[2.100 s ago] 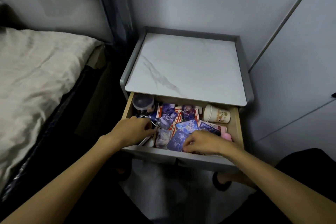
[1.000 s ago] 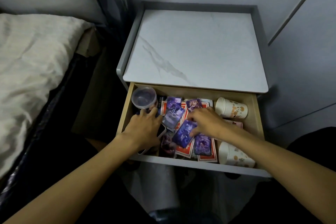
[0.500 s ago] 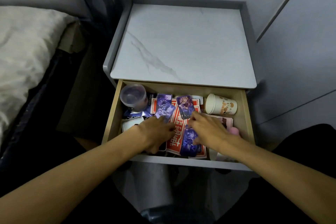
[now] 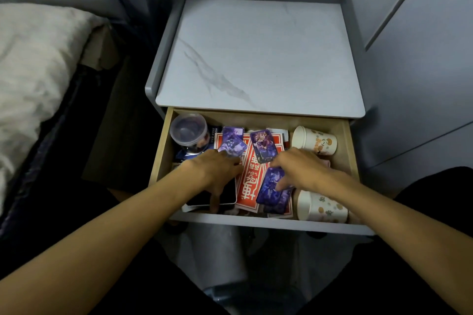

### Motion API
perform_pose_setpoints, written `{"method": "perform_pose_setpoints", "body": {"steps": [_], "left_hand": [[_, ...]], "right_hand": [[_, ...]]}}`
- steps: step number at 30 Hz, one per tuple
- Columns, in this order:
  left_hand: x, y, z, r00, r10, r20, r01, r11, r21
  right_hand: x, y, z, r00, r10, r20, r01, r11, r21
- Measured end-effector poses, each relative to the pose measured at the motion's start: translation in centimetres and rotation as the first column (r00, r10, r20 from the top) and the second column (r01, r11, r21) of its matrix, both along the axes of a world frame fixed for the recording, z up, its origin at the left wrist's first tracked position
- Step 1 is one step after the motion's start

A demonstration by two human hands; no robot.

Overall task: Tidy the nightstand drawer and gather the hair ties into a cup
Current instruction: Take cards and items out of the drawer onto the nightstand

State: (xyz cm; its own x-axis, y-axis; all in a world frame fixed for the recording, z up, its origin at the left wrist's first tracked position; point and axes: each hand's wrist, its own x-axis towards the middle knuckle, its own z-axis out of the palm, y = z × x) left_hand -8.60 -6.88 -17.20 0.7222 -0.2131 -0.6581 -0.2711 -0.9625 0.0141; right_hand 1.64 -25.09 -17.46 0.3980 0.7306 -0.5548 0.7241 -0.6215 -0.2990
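Observation:
The nightstand drawer is pulled open and cluttered. My left hand lies flat in its left half, fingertips on a purple picture card and thumb on a dark phone-like slab. In the middle of the drawer, my right hand pinches another purple card between thumb and fingers, over red printed envelopes. Two patterned paper cups lie on their sides, one at the back right and one at the front right. A clear plastic cup lies at the back left. I see no hair ties.
The white marble nightstand top has a raised grey rim. A bed with a pale cover stands to the left, across a dark gap. Grey cabinet panels close off the right side. My knees are below the drawer front.
The drawer has been pulled further out, and the second paper cup now shows. My right hand went to the back cards and came back to the front purple card. My left hand settled on the dark slab.

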Motion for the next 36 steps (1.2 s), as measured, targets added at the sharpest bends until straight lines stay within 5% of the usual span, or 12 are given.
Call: {"method": "perform_pose_setpoints", "body": {"steps": [12, 20, 23, 26, 29, 36], "left_hand": [[0.1, 0.3, -0.6, 0.992, 0.046, -0.121, -0.056, 0.995, -0.08], [-0.3, 1.3, -1.2, 0.991, 0.117, -0.073, -0.128, 0.976, -0.174], [0.0, 2.2, -0.6, 0.945, 0.324, -0.042, -0.319, 0.887, -0.334], [-0.3, 3.1, 0.7, 0.821, 0.57, -0.021, -0.497, 0.698, -0.516], [-0.9, 3.2, 0.7, 0.656, 0.752, -0.066, -0.619, 0.486, -0.617], [-0.2, 1.4, -2.7, 0.618, 0.784, 0.063, -0.66, 0.56, -0.501]], "right_hand": [[2.8, -0.2, 0.1, 0.883, -0.372, -0.287, 0.435, 0.878, 0.2], [3.4, -0.2, -1.4, 0.803, -0.454, -0.386, 0.564, 0.787, 0.249], [3.4, -0.2, -1.8, 0.759, -0.496, -0.423, 0.641, 0.683, 0.35], [3.7, 0.0, -2.1, 0.703, -0.548, -0.454, 0.711, 0.569, 0.413], [3.8, 0.6, -2.5, 0.724, -0.588, -0.36, 0.689, 0.603, 0.402], [3.6, 2.1, -3.6, 0.76, -0.615, -0.208, 0.648, 0.701, 0.297]]}}
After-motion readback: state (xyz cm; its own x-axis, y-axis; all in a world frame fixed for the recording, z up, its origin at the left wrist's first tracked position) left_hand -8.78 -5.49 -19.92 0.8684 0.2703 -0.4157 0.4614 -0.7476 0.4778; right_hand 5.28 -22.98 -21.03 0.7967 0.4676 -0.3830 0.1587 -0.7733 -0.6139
